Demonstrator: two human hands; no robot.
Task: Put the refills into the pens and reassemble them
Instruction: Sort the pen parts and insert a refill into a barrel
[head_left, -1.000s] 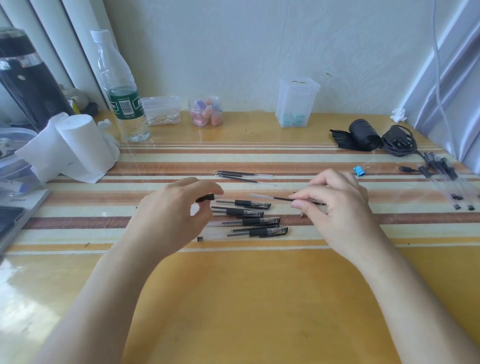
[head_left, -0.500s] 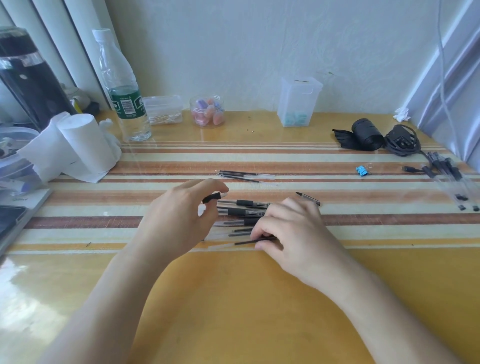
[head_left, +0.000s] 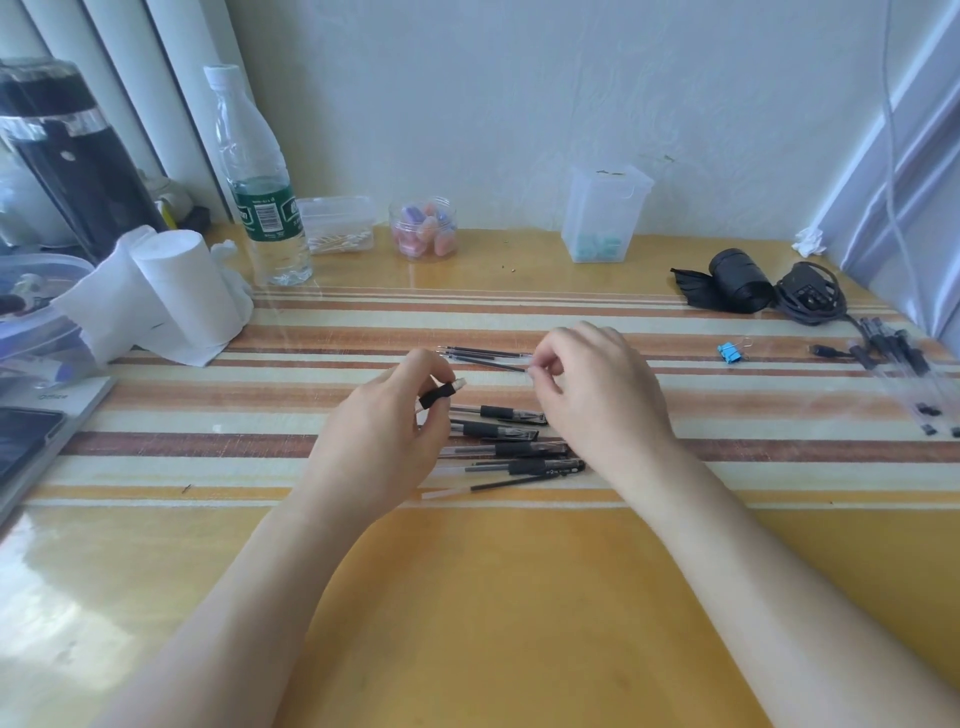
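Observation:
My left hand (head_left: 382, 434) grips a clear pen barrel with a black grip (head_left: 440, 395), its open end pointing up and right. My right hand (head_left: 597, 400) pinches the clear end of a thin black refill (head_left: 511, 367) that belongs to a small group of loose refills (head_left: 480, 353) lying just beyond the hands. Between the two hands, several pens with black grips (head_left: 506, 434) lie side by side on the striped mat. One single refill (head_left: 485, 487) lies at the near edge of that pile.
A water bottle (head_left: 262, 187), a tissue roll (head_left: 174, 291), a swab box (head_left: 337, 223), a jar of coloured bits (head_left: 423, 228) and a clear box (head_left: 605, 213) stand along the back. At the right lie a black roll (head_left: 735, 275), a cable (head_left: 810, 299), a blue clip (head_left: 730, 352) and more pens (head_left: 904, 374).
My right hand laid a refill down at the near edge of the pen pile, then moved back to the loose refills and pinched one. My left hand kept its barrel.

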